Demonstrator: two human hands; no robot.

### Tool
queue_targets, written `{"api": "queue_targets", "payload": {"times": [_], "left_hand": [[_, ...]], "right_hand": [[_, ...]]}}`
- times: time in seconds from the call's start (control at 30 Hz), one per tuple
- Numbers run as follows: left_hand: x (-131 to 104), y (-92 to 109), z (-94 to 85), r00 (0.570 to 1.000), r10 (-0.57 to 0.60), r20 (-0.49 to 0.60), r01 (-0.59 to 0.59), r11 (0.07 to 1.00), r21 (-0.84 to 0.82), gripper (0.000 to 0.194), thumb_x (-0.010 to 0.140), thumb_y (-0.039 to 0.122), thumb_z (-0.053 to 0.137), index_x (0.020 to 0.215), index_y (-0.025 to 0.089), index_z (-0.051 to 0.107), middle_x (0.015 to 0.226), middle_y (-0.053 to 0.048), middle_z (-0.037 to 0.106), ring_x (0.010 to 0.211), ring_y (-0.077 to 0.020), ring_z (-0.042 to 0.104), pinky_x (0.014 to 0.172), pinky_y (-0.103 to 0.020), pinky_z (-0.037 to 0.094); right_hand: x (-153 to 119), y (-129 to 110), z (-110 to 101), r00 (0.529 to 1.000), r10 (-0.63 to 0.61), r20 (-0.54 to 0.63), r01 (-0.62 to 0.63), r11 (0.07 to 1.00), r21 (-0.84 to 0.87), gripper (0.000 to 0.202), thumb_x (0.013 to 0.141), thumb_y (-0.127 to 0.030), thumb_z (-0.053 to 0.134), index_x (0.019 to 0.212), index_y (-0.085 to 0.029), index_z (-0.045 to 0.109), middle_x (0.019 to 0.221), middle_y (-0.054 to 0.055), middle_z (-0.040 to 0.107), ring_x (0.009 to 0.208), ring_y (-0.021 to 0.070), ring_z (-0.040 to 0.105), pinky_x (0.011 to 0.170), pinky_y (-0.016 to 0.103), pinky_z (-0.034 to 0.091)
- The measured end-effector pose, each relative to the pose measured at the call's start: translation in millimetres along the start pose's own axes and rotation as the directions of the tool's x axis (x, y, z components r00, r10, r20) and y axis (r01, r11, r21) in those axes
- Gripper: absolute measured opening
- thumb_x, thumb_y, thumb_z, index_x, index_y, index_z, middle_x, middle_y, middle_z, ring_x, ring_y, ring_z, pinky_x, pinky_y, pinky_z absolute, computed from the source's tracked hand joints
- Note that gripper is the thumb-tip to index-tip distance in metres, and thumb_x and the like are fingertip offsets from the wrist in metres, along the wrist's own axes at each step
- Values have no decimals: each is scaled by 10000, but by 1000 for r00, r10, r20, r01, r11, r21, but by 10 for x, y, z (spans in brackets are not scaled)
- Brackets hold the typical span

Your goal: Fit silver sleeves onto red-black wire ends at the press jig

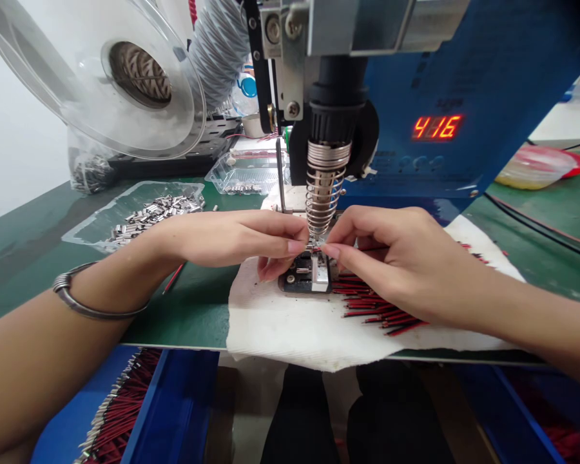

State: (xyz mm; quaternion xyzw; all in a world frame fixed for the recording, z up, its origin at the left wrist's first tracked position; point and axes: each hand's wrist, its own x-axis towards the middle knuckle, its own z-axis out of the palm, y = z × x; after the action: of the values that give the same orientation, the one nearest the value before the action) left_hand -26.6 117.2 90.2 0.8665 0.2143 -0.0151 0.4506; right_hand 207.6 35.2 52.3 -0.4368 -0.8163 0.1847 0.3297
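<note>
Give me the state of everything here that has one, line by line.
Soldering iron: vertical, tip down
Left hand: curled near the tip, grip unclear
Right hand: curled opposite, grip unclear
Digital display: lit, reading 416
Nearer clear plastic tray: uncovered, holding metal parts
Red-and-black wires: loosely piled
Left blue bin: open, holding metal-tipped wires
</note>
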Motion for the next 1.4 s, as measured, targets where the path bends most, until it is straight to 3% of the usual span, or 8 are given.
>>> {"api": "queue_targets", "payload": {"times": [0.27,0.5,0.73,1.0,1.27,1.4], "left_hand": [[1,1,5,1000,-4,4,4,1000,11,298,1096,275,489,822,191,571,789,-24,612,785,-173,598,777,-286,528],[-7,0,0,1000,-1,-1,1,1000,12,324,1097,311,497,806,193,576,781,-24,621,772,-172,605,772,-279,518],[-9,-10,-8,1000,-2,7,2,999,36,324,1106,305,484,814,193,566,796,-25,620,788,-168,608,790,-277,525],[-4,-21,1,1000,-9,12,8,1000,27,325,1115,318,477,825,195,559,809,-26,617,804,-170,604,795,-276,527],[-20,-13,12,1000,-20,-13,20,1000,1,317,1103,330,498,828,196,581,774,-18,622,760,-168,604,765,-284,515],[-1,-16,14,1000,-7,-6,7,1000,-8,334,1107,349,492,825,197,588,770,-19,620,751,-165,599,758,-281,508]], "right_hand": [[-5,5,-3,1000,2,3,-2,1000,0,152,1029,-226,659,884,-222,706,586,-52,613,568,170,588,664,327,440],[-1,-7,-1,1000,4,2,-4,1000,-5,154,1029,-244,649,889,-225,711,578,-56,619,507,152,517,640,324,430],[-1,-7,-8,1000,9,3,-9,1000,-3,154,1028,-247,650,886,-229,708,586,-50,624,552,170,573,657,330,437],[-8,-9,-5,1000,4,0,-4,1000,-13,160,1028,-243,649,879,-228,703,564,-63,606,470,140,460,615,319,408],[-11,-26,-10,1000,17,-5,-17,999,-37,167,1019,-271,646,866,-237,703,583,-39,606,553,173,564,601,328,399],[-10,-20,-3,1000,16,-12,-17,999,-43,174,1018,-281,650,863,-231,709,560,-49,585,510,156,511,586,324,374]]}}
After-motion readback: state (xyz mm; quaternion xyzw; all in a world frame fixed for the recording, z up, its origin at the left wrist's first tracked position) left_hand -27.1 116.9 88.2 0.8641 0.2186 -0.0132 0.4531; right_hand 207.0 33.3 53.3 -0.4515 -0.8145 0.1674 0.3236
